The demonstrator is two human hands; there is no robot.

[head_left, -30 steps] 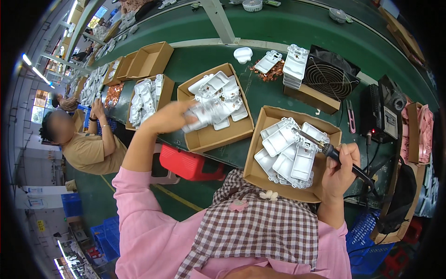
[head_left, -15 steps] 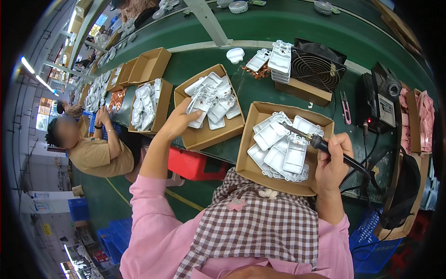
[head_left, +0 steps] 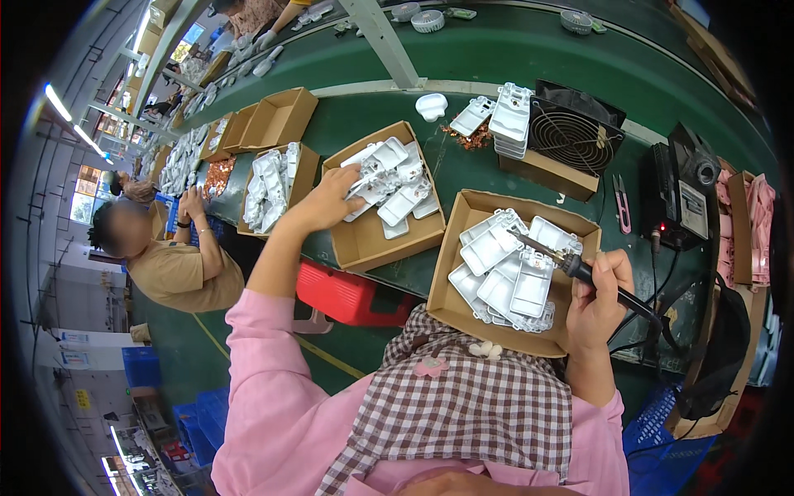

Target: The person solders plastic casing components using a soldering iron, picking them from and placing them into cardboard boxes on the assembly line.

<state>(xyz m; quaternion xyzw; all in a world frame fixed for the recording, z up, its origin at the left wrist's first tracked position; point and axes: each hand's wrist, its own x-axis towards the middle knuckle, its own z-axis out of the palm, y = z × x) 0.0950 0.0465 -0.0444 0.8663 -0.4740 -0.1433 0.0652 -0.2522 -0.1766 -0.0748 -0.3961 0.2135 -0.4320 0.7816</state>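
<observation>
Fingers (head_left: 357, 183) touch white, angular plastic housing (head_left: 376, 169).

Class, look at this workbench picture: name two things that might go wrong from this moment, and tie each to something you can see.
1. The right hand holds a soldering iron with its tip over white plastic housings in a cardboard box; a slip might mark the plastic.
2. The left hand reaches into the second box, so attention may leave the iron.
</observation>
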